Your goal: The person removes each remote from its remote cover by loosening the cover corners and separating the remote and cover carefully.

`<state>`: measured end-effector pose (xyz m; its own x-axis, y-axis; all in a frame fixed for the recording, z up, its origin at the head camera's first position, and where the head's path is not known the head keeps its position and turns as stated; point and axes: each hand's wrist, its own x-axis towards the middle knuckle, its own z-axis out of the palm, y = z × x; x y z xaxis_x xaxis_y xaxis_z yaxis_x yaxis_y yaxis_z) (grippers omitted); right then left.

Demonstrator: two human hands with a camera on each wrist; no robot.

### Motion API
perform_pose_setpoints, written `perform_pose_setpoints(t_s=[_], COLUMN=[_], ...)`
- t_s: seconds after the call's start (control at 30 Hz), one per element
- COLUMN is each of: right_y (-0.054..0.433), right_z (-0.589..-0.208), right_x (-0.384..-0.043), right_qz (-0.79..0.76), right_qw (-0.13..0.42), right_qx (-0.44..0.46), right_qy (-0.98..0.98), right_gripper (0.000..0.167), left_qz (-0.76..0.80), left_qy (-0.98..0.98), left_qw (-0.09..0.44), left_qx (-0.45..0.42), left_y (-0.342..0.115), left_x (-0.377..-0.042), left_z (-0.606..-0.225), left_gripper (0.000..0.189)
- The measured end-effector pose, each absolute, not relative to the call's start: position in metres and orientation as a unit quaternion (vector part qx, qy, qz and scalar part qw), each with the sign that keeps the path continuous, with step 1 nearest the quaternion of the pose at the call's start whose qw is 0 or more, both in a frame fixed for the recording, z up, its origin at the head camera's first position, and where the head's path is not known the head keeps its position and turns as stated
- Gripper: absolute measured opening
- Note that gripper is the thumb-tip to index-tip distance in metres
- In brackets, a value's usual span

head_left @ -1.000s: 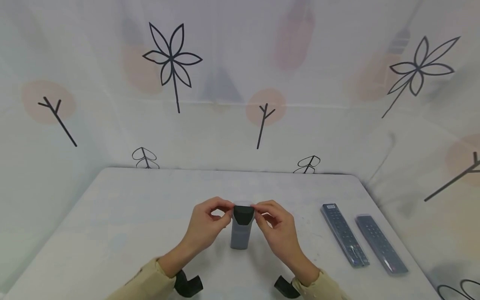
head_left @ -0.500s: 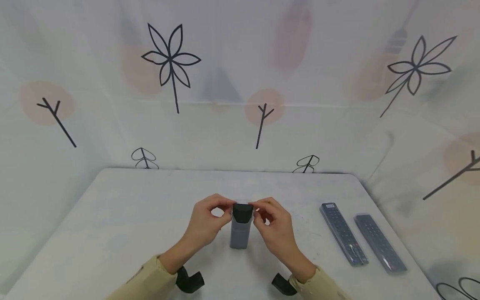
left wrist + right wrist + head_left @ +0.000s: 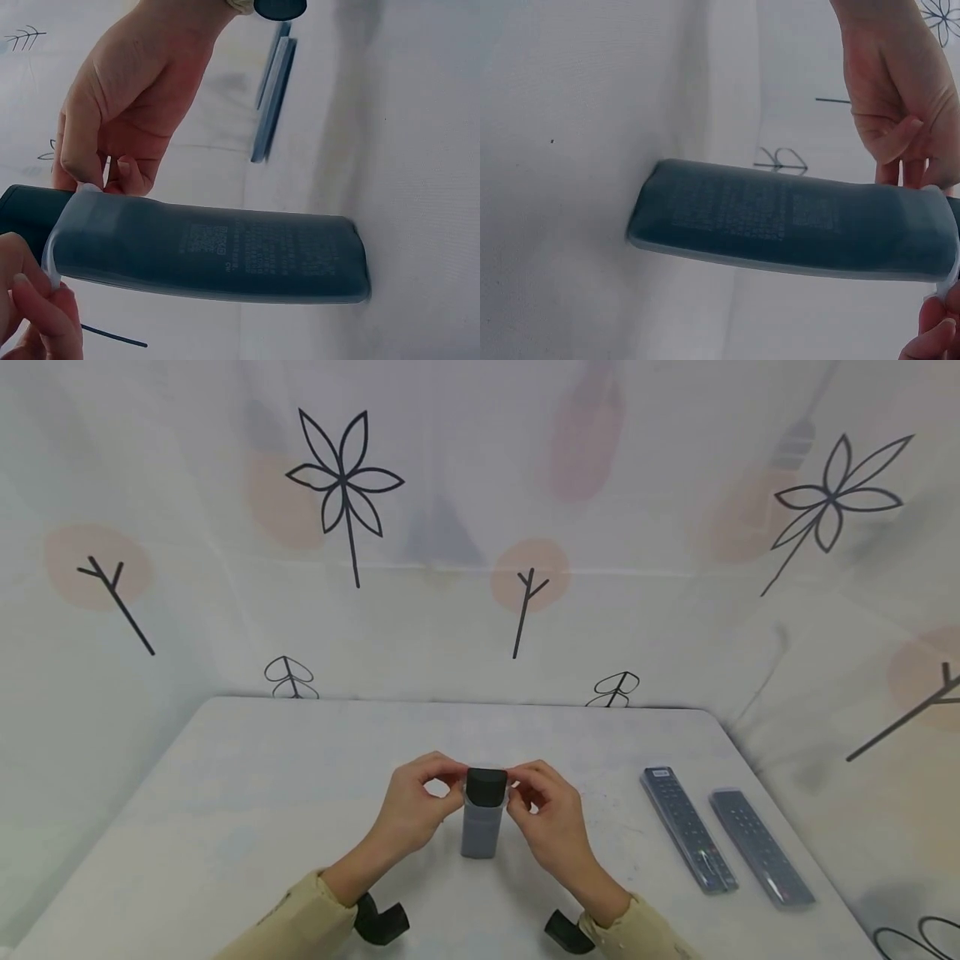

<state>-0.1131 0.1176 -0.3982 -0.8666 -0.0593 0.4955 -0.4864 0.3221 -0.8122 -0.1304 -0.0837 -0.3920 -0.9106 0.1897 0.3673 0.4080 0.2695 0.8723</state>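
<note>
A person's left hand [image 3: 416,797] is pinching the rim of a cloudy plastic cover [image 3: 481,835] with its thumb and finger. The right hand [image 3: 553,817] is pinching the same rim on the other side, also with thumb and finger. Between the two hands is a dark remote control [image 3: 486,787], standing up with a bit of a lean. Most of it sits inside the cover, below the fingertips. Its dark top end pokes out past the rim, right between the pinching fingers. On the side of the remote that the wrist views show, there is small pale writing under the plastic, too blurry to read. The low end of the remote is down by the white table [image 3: 300,777], but I can't tell if it touches.

Off to the right of the right hand, well apart from it, lie two more remotes in see-through wraps: a nearer one [image 3: 688,831] and a farther one [image 3: 761,847], side by side. Both arms have tan sleeves [image 3: 300,922]. Behind the hands hangs a pale cloth [image 3: 450,635] with leaves and twigs drawn on it.
</note>
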Motion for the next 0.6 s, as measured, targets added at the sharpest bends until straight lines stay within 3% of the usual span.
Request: perform_pose_setpoints(t_s=[0.3, 0.6], right_y=[0.118, 0.116], right_z=[-0.395, -0.388], right_x=[-0.112, -0.109], right_qz=[0.557, 0.548], right_qw=[0.182, 0.181], right_qx=[0.167, 0.160], right_qy=[-0.793, -0.801], right_gripper=[0.035, 0.037], left_qz=[-0.592, -0.597], left_qy=[-0.789, -0.784], left_qw=[0.040, 0.039], left_qx=[-0.158, -0.167], left_y=[-0.086, -0.087], left_x=[-0.122, -0.122], left_z=[-0.387, -0.384], left_gripper=[0.031, 0.036])
